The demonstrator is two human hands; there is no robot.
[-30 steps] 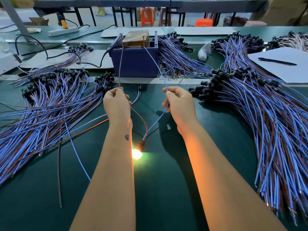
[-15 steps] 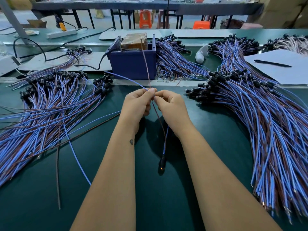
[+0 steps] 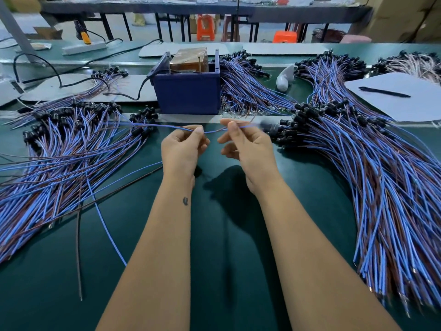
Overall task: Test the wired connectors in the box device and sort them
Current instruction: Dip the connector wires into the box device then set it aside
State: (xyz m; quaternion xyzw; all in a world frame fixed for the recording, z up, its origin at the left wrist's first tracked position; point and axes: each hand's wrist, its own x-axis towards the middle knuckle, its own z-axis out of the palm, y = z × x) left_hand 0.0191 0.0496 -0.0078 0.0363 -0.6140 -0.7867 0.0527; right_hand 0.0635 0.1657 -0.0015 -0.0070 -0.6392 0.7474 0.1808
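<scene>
My left hand (image 3: 181, 149) and right hand (image 3: 245, 144) each pinch one wired connector (image 3: 212, 131), stretched level just near the blue box device (image 3: 187, 94).

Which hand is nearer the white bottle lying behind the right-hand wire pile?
Right. The right hand, pinching the wire, is below and slightly left of the white bottle; the left hand holds the same wire farther left, in front of the blue box.

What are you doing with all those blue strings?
They are wires with little black plugs. A person's left hand and right hand pinch one wire between them, above the green table and in front of the blue test box. Big wire piles lie on the left and right.
</scene>
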